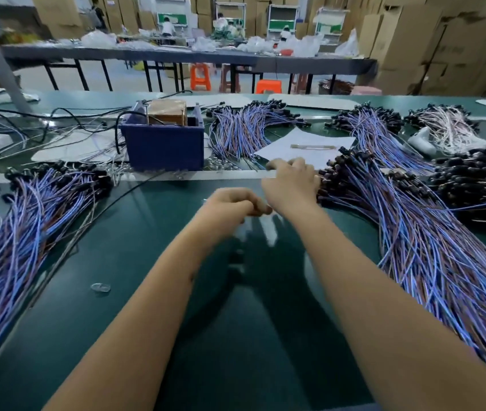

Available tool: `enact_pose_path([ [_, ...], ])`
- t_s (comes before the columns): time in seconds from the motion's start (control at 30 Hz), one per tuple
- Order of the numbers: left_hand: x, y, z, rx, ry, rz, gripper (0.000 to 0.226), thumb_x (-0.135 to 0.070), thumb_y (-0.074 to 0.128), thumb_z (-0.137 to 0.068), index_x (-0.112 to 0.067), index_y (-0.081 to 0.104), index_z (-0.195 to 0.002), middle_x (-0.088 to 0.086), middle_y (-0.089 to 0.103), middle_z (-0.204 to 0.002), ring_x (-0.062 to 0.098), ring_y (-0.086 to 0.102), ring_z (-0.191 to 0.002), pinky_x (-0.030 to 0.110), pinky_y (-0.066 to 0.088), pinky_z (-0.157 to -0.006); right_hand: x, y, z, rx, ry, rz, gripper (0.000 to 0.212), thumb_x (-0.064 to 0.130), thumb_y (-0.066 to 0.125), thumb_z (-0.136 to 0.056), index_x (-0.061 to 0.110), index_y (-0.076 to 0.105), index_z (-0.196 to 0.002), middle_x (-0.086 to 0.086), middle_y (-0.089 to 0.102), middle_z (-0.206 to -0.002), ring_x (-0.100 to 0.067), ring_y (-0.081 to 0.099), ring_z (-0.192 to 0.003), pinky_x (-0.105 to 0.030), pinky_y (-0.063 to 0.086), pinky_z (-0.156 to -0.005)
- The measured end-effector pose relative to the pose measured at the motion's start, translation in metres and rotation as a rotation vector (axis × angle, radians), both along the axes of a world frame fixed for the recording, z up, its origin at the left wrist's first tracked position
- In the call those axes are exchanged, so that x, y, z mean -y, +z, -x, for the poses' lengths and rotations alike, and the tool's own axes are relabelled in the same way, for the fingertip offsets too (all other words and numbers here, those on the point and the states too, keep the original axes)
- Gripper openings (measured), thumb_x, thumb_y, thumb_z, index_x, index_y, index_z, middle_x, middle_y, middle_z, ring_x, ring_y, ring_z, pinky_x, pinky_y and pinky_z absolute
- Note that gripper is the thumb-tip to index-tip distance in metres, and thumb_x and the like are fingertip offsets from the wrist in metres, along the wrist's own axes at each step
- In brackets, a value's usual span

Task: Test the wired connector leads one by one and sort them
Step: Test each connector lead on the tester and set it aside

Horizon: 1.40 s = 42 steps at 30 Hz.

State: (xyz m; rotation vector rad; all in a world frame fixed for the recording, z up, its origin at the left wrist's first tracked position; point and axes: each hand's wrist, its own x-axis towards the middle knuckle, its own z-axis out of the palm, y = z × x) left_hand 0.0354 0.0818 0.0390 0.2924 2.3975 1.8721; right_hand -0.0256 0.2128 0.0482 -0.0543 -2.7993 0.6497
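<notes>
Stretching across the whole foreground, a dark green work surface (152,292), glossy enough to carry blurred reflections. Reaching out over its middle, both bare forearms. Left hand (229,204) just above centre, fingers curled inward with the tips pinched together; too blurred to tell whether anything thin sits between them. Right hand (290,180) a little toward 1 o'clock from it, the two nearly touching, fingers spread and laid at the near edge of the right-hand pile of leads (419,238); cannot tell whether anything is gripped there. Fanned from 2 to 4 o'clock, that pile of blue and violet wires with black connectors bunched at its far end. Mirroring it from 8 to 10 o'clock, the left-hand pile of leads (19,221). At 11 o'clock, past a pale strip dividing the surface, a blue bin (164,146) holding a brown box (167,111), black cables trailing off to its left. At 12 to 1 o'clock, a white sheet of paper (307,146) and more bundles (244,129) beyond it. Farther off, a long dark table (188,56) strewn with plastic bags, orange stools (200,77) beneath, seated people at benches, and stacked cardboard cartons (443,43) walling the room.
</notes>
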Motion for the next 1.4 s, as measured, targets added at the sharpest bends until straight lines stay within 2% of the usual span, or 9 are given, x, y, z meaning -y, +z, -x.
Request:
enact_pose_path([
  [0.13,0.073,0.000,0.016,-0.051,0.490,-0.180,0.037,0.004,0.040,-0.087,-0.020,0.063,-0.071,-0.005,0.070,-0.072,0.008,0.063,-0.071,0.020,0.044,-0.064,0.091,-0.016,-0.007,0.092,0.313,0.227,0.034,0.028,0.055,-0.090,0.023,0.062,-0.124,-0.014,0.053,-0.130,-0.032,0.047,-0.122,-0.039,0.039,-0.104],
  [0.2,0.108,-0.011,0.017,-0.161,0.689,0.106,0.033,0.001,0.044,-0.086,-0.021,0.065,-0.075,0.003,0.069,-0.086,0.016,0.057,-0.076,0.027,0.044,-0.067,0.128,-0.025,-0.019,0.112,0.426,0.269,0.036,0.029,0.055,-0.091,0.022,0.060,-0.126,-0.015,0.048,-0.131,-0.032,0.044,-0.122,-0.040,0.036,-0.106],
  [0.3,0.148,-0.029,0.009,-0.149,0.904,0.611,0.029,-0.012,0.050,-0.085,-0.027,0.072,-0.096,0.008,0.061,-0.126,0.031,0.048,-0.118,0.037,0.037,-0.101,0.153,-0.045,-0.031,0.110,0.484,0.243,0.035,0.031,0.053,-0.093,0.021,0.059,-0.126,-0.010,0.044,-0.131,-0.030,0.041,-0.122,-0.038,0.034,-0.105],
  [0.43,0.158,-0.032,0.010,0.084,0.949,0.777,0.038,-0.018,0.050,-0.086,-0.032,0.063,-0.119,0.006,0.024,-0.158,0.029,0.014,-0.142,0.041,0.019,-0.114,0.153,-0.058,-0.030,0.061,0.501,0.167,0.033,0.032,0.052,-0.094,0.019,0.060,-0.123,-0.007,0.046,-0.126,-0.026,0.039,-0.120,-0.035,0.029,-0.104],
  [0.77,0.152,-0.039,0.028,0.096,1.016,0.870,0.035,-0.014,0.050,-0.092,-0.021,0.059,-0.125,0.017,0.053,-0.128,0.039,0.044,-0.118,0.044,0.039,-0.095,0.145,-0.057,-0.028,0.069,0.528,0.465,0.022,0.020,0.052,-0.093,0.016,0.068,-0.109,-0.004,0.055,-0.114,-0.021,0.051,-0.108,-0.032,0.041,-0.097],
  [1.0,0.125,-0.018,0.017,-0.498,0.851,0.372,0.021,-0.008,0.058,-0.086,-0.011,0.074,-0.099,0.009,0.067,-0.099,0.026,0.061,-0.099,0.031,0.046,-0.090,0.130,-0.044,-0.019,0.217,0.440,1.084,0.022,0.007,0.047,-0.096,0.014,0.064,-0.084,-0.007,0.063,-0.076,-0.018,0.058,-0.064,-0.025,0.048,-0.061],
  [1.17,0.069,-0.005,0.010,-0.109,0.194,-0.480,0.027,-0.028,0.057,-0.077,-0.008,0.076,-0.077,0.020,0.067,-0.083,0.030,0.057,-0.073,0.032,0.044,-0.062,0.113,-0.032,-0.012,0.547,0.484,1.622,0.027,0.013,0.034,-0.102,0.002,0.058,-0.096,-0.013,0.059,-0.072,-0.024,0.056,-0.065,-0.032,0.053,-0.062],
  [1.23,0.069,-0.008,0.010,-0.066,0.055,-0.556,0.035,-0.027,0.050,-0.084,-0.003,0.071,-0.068,0.020,0.064,-0.078,0.029,0.058,-0.067,0.032,0.048,-0.061,0.100,-0.033,-0.009,0.602,0.578,1.764,0.036,0.020,0.032,-0.102,0.004,0.063,-0.092,-0.008,0.064,-0.069,-0.021,0.059,-0.070,-0.031,0.052,-0.070],
  [1.4,0.084,-0.011,0.005,0.121,-0.130,-0.338,0.050,-0.031,0.042,-0.089,-0.011,0.062,-0.048,0.009,0.058,-0.060,0.022,0.051,-0.065,0.033,0.038,-0.070,0.092,-0.034,-0.007,0.535,0.480,1.709,0.026,0.021,0.043,-0.100,0.003,0.061,-0.097,-0.011,0.067,-0.070,-0.019,0.061,-0.057,-0.025,0.049,-0.049],
])
